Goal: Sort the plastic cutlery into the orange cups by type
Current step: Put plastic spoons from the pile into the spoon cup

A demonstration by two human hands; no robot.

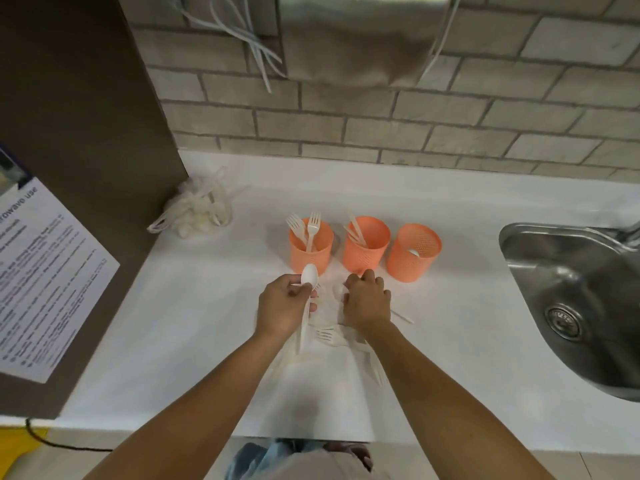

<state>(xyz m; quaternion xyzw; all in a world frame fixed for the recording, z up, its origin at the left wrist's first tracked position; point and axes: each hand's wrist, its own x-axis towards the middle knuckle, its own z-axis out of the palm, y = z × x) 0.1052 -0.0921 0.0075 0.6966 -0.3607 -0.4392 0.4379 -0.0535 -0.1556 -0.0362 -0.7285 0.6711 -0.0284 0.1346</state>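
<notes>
One spoon (309, 275) is up off the table (173, 323), pinched near its bowl by the left hand (284, 306), with the handle trailing down toward the wrist. It sits just in front of the fork cup (311, 245), which is the wrong home for it. The spoon cup (414, 252), with a single spoon bowl showing inside, stands farthest right, past the knife cup (366, 242).

The likeliest slip is dropping the spoon into the nearest cup. Reaching the right one means the left hand must cross over the right hand (367, 301), and a brushed forearm could tip these light, closely set cups and mix the sorted pieces.

The right hand is bent down on the loose cutlery (327, 334), fingers curled beside a pale rounded piece. I cannot tell whether it grips anything. White cutlery on a white table is hard to read, so a fork may be taken for a spoon, or two pieces lifted together.

The sink (571, 299) lies near the spoon cup, so a careless toss could send a piece into it.
</notes>
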